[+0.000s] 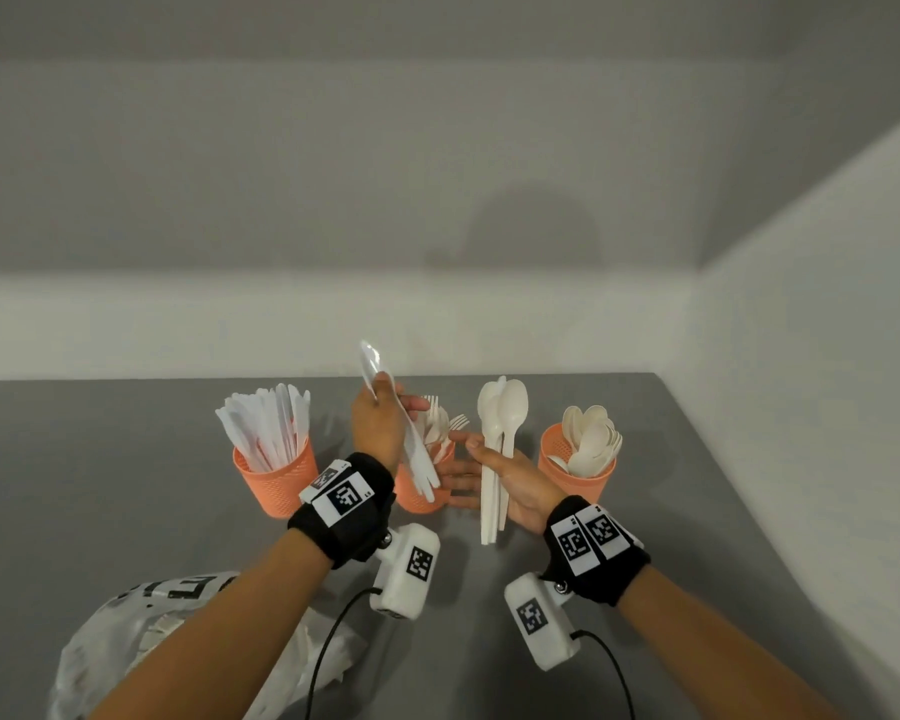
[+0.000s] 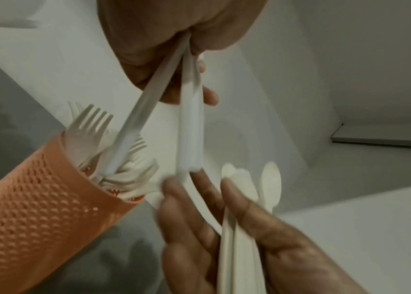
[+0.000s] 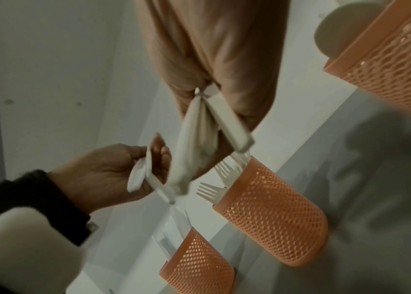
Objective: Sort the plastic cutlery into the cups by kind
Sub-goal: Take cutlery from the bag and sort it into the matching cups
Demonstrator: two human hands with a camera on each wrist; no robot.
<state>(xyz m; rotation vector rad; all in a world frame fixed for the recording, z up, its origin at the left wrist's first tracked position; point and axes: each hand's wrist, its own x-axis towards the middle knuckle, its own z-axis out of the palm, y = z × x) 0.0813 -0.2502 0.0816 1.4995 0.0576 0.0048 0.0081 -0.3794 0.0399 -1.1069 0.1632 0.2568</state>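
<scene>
Three orange mesh cups stand in a row on the grey table [image 1: 100, 459]: the knife cup [image 1: 276, 480] on the left, the fork cup [image 1: 419, 498] in the middle, the spoon cup [image 1: 575, 472] on the right. My left hand [image 1: 378, 426] is raised over the fork cup and grips a few white cutlery pieces [image 1: 417, 462]; one has a clear spoon-like end [image 1: 370, 363]. Their handles [image 2: 190, 129] hang toward the forks [image 2: 91, 127]. My right hand [image 1: 513, 475], between the fork and spoon cups, pinches a bunch of cream spoons [image 1: 505, 407], bowls up.
A crumpled white plastic bag [image 1: 126, 646] with more cutlery lies at the near left, under my left forearm. White walls close the table's back and right edges [image 1: 666, 407]. Cables hang from both wrist cameras.
</scene>
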